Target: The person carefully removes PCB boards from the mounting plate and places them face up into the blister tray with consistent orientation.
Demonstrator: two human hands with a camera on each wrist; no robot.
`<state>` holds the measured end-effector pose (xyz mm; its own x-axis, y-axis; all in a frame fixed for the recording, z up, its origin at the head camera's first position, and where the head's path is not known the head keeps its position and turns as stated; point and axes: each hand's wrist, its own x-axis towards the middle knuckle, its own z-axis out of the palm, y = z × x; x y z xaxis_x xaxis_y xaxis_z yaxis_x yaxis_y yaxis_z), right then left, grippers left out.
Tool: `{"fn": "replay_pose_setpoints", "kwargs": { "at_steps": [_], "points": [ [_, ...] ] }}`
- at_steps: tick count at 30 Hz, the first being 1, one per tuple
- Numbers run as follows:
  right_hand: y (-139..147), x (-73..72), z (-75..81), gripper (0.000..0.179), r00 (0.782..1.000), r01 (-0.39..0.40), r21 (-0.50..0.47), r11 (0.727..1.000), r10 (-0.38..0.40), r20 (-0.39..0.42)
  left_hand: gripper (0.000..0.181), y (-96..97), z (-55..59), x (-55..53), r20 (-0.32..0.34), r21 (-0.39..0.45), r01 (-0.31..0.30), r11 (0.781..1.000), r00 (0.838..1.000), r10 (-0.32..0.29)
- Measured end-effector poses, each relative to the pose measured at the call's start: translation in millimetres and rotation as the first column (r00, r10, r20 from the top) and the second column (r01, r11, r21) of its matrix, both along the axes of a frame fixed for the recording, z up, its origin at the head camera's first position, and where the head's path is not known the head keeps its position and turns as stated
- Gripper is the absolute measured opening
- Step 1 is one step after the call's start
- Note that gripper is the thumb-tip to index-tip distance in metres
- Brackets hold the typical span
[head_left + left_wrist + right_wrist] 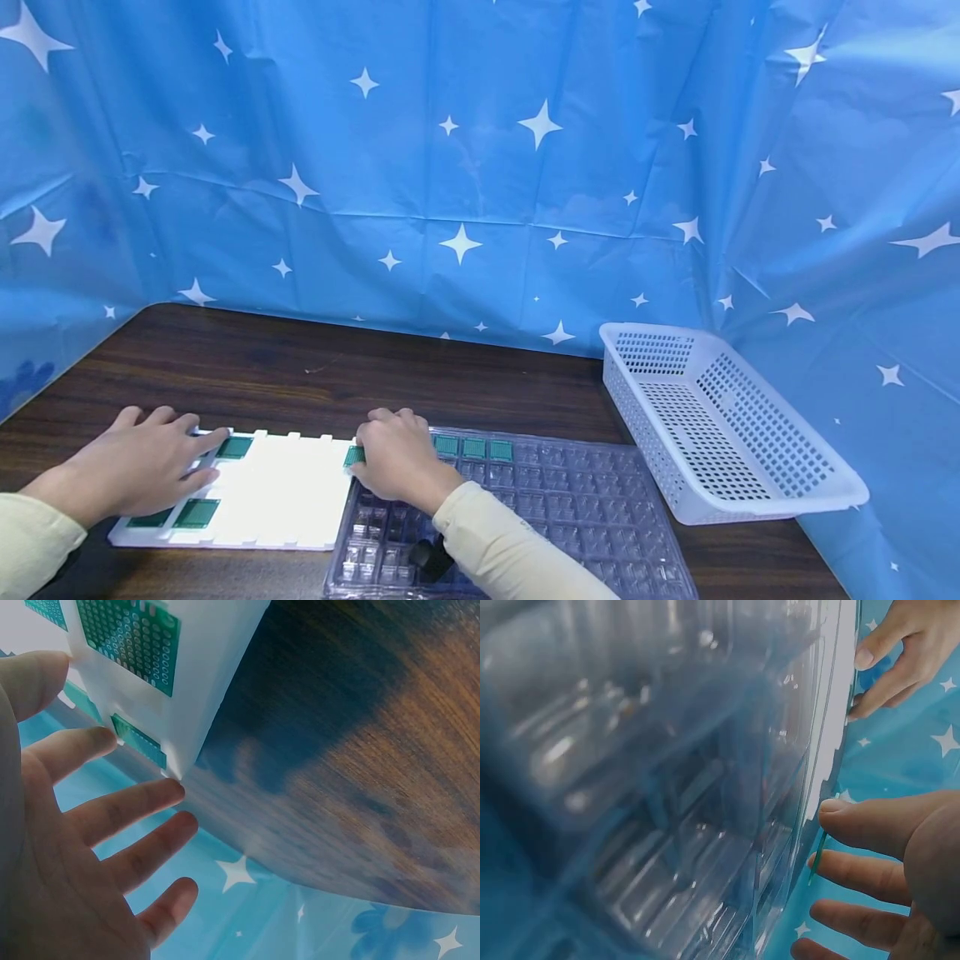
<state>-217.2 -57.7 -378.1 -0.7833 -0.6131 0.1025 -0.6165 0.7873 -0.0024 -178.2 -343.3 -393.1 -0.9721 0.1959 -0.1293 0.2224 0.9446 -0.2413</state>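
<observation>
My right hand (399, 457) pinches a small green perforated circuit board (353, 456) between thumb and forefinger. In the right wrist view that circuit board (819, 857) shows edge-on at the fingertips. The hand is over the boundary between a white tray (288, 492) and a clear compartment tray (592, 508). My left hand (142, 467) lies spread at the white tray's left end, thumb and forefinger reaching over its edge. Green boards sit in the white tray near it, one at the back (235, 447) and one in front (197, 513). In the left wrist view the left fingers (124, 814) are extended.
Several green boards (473, 448) fill part of the clear tray's back row. A white perforated basket (660, 450) stands to the right, beside the clear tray. Behind the dark wooden table (337, 362) hangs a blue curtain (480, 167) with white stars.
</observation>
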Motion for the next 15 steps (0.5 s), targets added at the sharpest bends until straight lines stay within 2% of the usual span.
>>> {"fn": "replay_pose_setpoints", "kwargs": {
  "at_steps": [15],
  "points": [
    [10.5, -3.2, 0.2, 0.022, 0.998, 0.020, 0.005, 1.000, -0.020, 0.052, 0.062, 5.0, 2.4, 3.5, -0.019, 0.003, -0.012, 1.000, 1.000, 0.012]
  ]
}}
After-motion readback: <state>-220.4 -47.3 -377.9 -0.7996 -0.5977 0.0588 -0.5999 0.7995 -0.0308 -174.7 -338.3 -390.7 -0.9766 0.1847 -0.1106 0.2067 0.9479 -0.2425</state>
